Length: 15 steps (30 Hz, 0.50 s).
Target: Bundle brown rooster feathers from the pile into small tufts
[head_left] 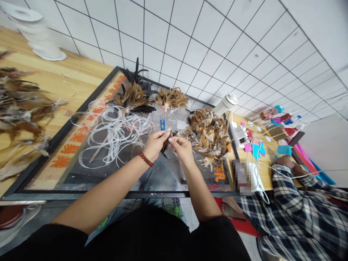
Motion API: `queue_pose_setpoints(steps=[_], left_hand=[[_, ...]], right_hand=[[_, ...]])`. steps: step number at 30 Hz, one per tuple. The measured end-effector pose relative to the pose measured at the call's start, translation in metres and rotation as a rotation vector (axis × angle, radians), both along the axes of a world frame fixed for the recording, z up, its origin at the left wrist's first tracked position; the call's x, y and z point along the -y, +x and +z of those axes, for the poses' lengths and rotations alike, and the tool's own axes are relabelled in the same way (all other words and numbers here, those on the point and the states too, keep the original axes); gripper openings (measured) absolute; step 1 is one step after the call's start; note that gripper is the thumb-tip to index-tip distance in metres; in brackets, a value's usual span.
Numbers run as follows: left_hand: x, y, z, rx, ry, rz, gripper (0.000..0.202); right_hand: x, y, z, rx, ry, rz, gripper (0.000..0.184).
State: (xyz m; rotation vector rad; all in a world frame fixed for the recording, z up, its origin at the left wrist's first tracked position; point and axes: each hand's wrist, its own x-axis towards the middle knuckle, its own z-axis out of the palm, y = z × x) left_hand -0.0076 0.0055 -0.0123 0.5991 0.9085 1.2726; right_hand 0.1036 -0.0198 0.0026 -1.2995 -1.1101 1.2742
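My left hand [156, 144], with a red bead bracelet [146, 160] on its wrist, pinches a small dark brown feather [164, 146] near its pale end. Close beside it, my right hand [181, 148] has thumb and forefinger pressed together at the same spot; whether it grips the feather too is hard to make out. Blue thread snips [162, 124] lie just beyond my fingers. To the left spreads a tangle of clear plastic cord [114, 134]. On the right is a big heap of brown feathers [209, 134]. Two smaller feather piles, one mixed with black [133, 96], one brown [172, 99], lie behind.
The glass panel [89, 179] has a black frame. More feathers [21, 108] cover the wooden table at left, near a white spool [40, 36]. A white bottle [227, 103], chargers [240, 135] and cables stand right. A person in a plaid shirt [296, 210] sits there.
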Motion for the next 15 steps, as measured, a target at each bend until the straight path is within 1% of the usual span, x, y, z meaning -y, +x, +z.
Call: queue_pose_setpoints(steps=[2, 3, 7, 10, 13, 15], left_hand=[[0.0, 0.001, 0.0, 0.011, -0.019, 0.007, 0.028], [0.0, 0.001, 0.001, 0.036, -0.026, -0.003, 0.027], [0.002, -0.002, 0.006, 0.192, -0.025, -0.15, 0.02], [0.003, -0.005, 0.011, 0.258, -0.02, -0.26, 0.018], [0.005, -0.006, 0.012, 0.274, -0.013, -0.354, 0.023], [0.005, -0.006, 0.011, 0.263, 0.001, -0.352, 0.023]], right_hand=[[0.0, 0.0, 0.0, -0.011, 0.039, -0.036, 0.028], [0.001, 0.001, 0.001, -0.038, 0.034, -0.037, 0.028], [0.001, 0.001, 0.008, -0.215, -0.108, 0.056, 0.032], [0.0, 0.001, 0.011, -0.329, -0.202, 0.1, 0.035], [-0.002, 0.0, 0.011, -0.402, -0.232, 0.107, 0.035], [-0.002, 0.0, 0.01, -0.391, -0.217, 0.097, 0.034]])
